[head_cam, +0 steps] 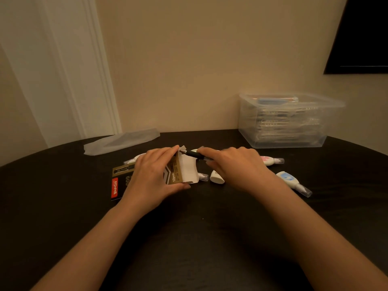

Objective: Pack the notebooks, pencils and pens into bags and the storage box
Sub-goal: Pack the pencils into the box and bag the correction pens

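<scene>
The pen (192,154) is held just above the worktop (199,238) near the middle of the scene. Its metal tip points left at the open mouth of a gold and black carton (173,177). The right hand (235,164) holds the pen by the rear half of the barrel. Its fingers (207,153) are drawn together along the pen and pinch it, though the thumb is hidden under the hand. The left hand (155,175) steadies the carton, with fingers curled over its far edge and the thumb pressed on the near side. The white flap (190,171) stands open to the right.

The pen is likely light and stiff, with a smooth barrel that could slip. Holding it well back leaves the front free to slide into the carton. The carton looks like thin card that would crush easily, so it is best held lightly by the edges to keep the mouth square. The loose flap could fold across the opening.

At the far right a clear storage box (289,122) stands against the wall and holds what look like stacked notebooks. At the far left a plastic bag (121,142) lies flat. A pink correction roller (270,160) lies just right of the right hand, and a blue correction roller (291,181) lies nearer. A white correction roller (217,177) sits between the hands.
</scene>
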### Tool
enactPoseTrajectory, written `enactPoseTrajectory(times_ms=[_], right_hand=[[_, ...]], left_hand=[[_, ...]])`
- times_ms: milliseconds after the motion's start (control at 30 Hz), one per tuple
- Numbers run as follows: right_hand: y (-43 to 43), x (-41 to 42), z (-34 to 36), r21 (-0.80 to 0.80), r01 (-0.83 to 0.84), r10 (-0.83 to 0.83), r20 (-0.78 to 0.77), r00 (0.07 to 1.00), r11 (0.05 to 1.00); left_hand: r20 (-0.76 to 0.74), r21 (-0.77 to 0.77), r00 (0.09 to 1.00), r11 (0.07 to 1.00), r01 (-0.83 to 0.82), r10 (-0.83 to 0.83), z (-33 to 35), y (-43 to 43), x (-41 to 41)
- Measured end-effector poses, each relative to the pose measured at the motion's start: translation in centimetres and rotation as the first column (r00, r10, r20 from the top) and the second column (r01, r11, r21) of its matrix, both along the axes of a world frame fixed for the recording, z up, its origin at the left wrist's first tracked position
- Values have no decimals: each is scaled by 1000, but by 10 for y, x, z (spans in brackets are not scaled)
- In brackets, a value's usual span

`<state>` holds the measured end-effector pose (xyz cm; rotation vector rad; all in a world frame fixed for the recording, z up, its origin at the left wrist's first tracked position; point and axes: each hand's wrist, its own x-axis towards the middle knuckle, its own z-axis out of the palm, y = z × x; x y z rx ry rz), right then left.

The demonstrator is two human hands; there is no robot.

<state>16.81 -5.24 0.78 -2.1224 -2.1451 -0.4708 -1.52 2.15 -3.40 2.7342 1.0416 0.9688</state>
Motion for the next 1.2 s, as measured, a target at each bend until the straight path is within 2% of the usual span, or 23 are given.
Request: enactPoseTrajectory(times_ms=[133, 267, 333, 400, 467, 567, 633, 700, 733, 767, 867, 900, 967, 1033, 1100, 1200], right_hand=[[-4, 4, 0, -36, -69, 69, -3, 998, 997], [0, 0, -3, -119, -214, 172, -289, 942, 969], [3, -2, -7, -24, -244, 216, -380, 899, 970], [5, -2, -9, 133, -200, 240, -496, 835, 971], [6, -2, -10, 260, -115, 267, -682, 681, 959], [5, -5, -10, 341, -47, 341, -902, 264, 939], [4, -13, -12, 359, -30, 360, -932, 44, 933], [3, -19, -17, 383, -42, 381, -923, -61, 923], [4, -21, -19, 402, -52, 398, -915, -70, 914], [5, -23, -21, 424, -58, 423, -905, -35, 904], [9, -24, -28, 474, -59, 472, -844, 254, 879], [10, -23, -30, 466, -73, 463, -827, 318, 882], [11, -23, -34, 411, -125, 427, -825, 370, 903], [11, -23, -33, 330, -187, 378, -846, 377, 925], [9, -24, -29, 306, -216, 361, -886, 293, 927], [7, -26, -23, 433, -162, 457, -874, 167, 887]], left_hand=[[-4, 29, 1000, 999, -17, 18, 0, 1, -1], [-13, 35, 999, 999, -30, 31, -1, 5, -3], [-11, 31, 1000, 1000, -5, 6, -2, 6, -4], [-13, 23, 999, 999, 36, -36, -2, 5, -2], [-27, 21, 996, 996, 83, -82, -2, 3, 0], [13, 25, 992, 991, 128, -128, -4, 0, 4], [80, 36, 987, 989, 140, -143, -6, -1, 6], [154, 70, 978, 989, 130, -139, -5, -2, 7], [186, 88, 974, 989, 117, -132, -5, -3, 8], [211, 101, 969, 989, 106, -126, -4, -4, 8], [232, 101, 962, 987, 121, -142, -2, -10, 11], [226, 100, 961, 986, 137, -156, -2, -12, 12], [214, 107, 961, 982, 154, -174, -3, -13, 13], [251, 92, 952, 983, 158, -176, -2, -12, 12], [311, 55, 935, 985, 161, -170, 2, -12, 10], [375, -2, 916, 988, 155, -143, 8, -18, 10]])
